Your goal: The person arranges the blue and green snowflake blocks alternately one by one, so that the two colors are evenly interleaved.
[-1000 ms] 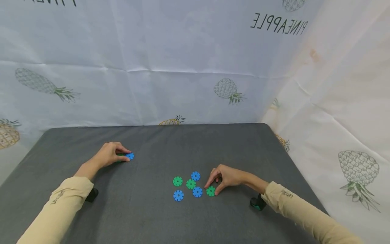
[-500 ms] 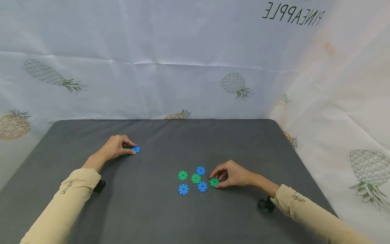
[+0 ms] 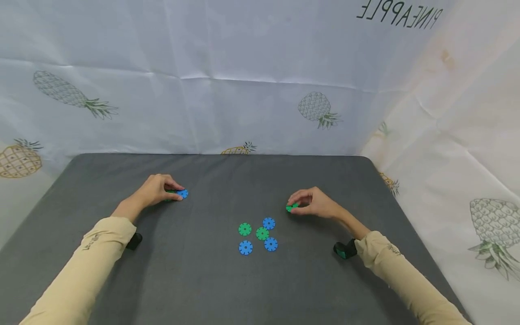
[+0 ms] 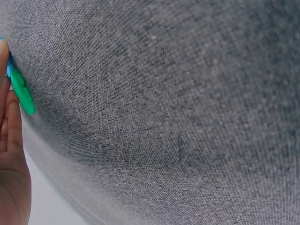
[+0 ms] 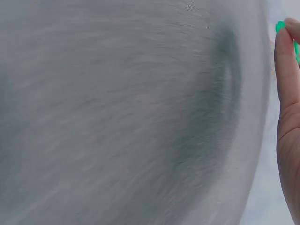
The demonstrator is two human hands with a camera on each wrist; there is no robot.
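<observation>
At the far left of the table, my left hand [image 3: 156,189] pinches a blue notched plastic disc [image 3: 183,193] between fingers and thumb. A green disc [image 4: 22,91] sits against that blue one, partly behind the hand; whether the two are joined I cannot tell. To the right, my right hand [image 3: 318,204] holds another green notched disc [image 3: 290,207] by its edge, above the table. Between the hands lie a green disc [image 3: 245,229], a second green disc [image 3: 262,233] and three blue discs, one of them the near-left blue disc [image 3: 245,248].
A dark grey cloth covers the table [image 3: 195,284]. Behind it and along the right hangs a white curtain [image 3: 243,113] printed with pineapples. A black wrist camera [image 3: 345,249] hangs below the right wrist, close to the tabletop.
My right hand has taken the rightmost green disc from beside the loose group and moved it away towards the back of the table. The left hand stays with its discs. The head view has tilted slightly.
</observation>
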